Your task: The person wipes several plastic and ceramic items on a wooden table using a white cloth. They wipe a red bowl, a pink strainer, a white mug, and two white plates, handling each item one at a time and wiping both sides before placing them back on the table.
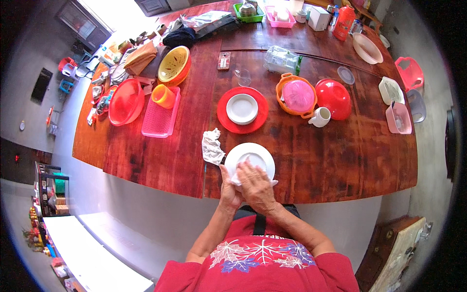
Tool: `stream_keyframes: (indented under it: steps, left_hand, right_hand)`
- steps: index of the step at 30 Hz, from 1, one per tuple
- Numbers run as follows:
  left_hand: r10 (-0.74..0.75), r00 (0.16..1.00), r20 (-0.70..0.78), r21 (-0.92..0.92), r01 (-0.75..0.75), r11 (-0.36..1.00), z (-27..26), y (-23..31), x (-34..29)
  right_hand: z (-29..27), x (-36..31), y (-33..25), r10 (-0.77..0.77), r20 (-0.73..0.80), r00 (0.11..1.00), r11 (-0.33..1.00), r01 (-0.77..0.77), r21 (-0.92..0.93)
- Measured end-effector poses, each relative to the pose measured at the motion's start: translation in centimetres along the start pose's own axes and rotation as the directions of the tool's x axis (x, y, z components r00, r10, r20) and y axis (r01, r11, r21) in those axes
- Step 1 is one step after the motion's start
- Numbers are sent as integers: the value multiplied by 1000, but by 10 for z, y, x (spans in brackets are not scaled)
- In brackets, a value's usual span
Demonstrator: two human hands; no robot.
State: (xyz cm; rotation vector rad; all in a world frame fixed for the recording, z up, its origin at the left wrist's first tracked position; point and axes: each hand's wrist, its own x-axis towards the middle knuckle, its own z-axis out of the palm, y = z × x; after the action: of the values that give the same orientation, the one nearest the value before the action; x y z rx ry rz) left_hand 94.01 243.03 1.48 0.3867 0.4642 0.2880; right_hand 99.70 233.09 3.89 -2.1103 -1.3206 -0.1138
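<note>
Close to the table's near edge is a round white plate [265, 155]. My left hand [229, 191] grips its lower left rim, with the thumb along the edge. Flat over the plate lies my right hand [257, 189], its fingers pressing a white cloth [236, 180] against the surface. Most of that cloth is hidden under the palm. A second, crumpled white cloth [212, 147] rests on the table just left of the plate. Farther back, a small stack of white plates [242, 108] sits on a red round tray [224, 117].
On the left are a pink basket [159, 119] with an orange cup [163, 96], a red basin [126, 102] and a yellow colander [173, 65]. To the right stand an orange basket [282, 92], a red bowl [333, 99] and a white mug [319, 117]. A pink container [398, 118] is near the right edge.
</note>
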Motion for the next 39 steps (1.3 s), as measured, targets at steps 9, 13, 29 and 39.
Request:
stream_keyframes:
  steps: [9, 13, 29, 39]
  left_hand:
    - [-107, 990, -95, 32, 111, 993, 18, -15, -7]
    - [-100, 978, -183, 65, 114, 991, 0, -29, -2]
    - [-117, 977, -176, -125, 95, 988, 0, -64, 40]
    - [-153, 897, -415, 221, 262, 939, 48, -40, 60]
  right_hand:
    - [12, 61, 42, 18, 109, 994, 998, -25, 62]
    - [22, 47, 96, 386, 202, 900, 901, -415, 127]
    - [-23, -43, 125, 476, 682, 555, -448, -514, 732]
    - [-57, -7, 164, -104, 87, 991, 963, 78, 259]
